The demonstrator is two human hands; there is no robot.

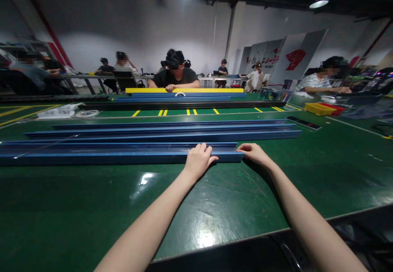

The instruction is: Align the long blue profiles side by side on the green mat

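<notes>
Blue channel (123, 158) lies nearest on the worktop (92, 223), left hand (199, 161) resting unclenched across it, right hand (253, 153) pinching its end, apparently working there, which calls for steady bracing next.

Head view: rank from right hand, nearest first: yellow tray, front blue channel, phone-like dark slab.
1. Front blue channel: right end at the right hand.
2. Phone-like dark slab: beyond, to the right.
3. Yellow tray: farther back, right.
</notes>
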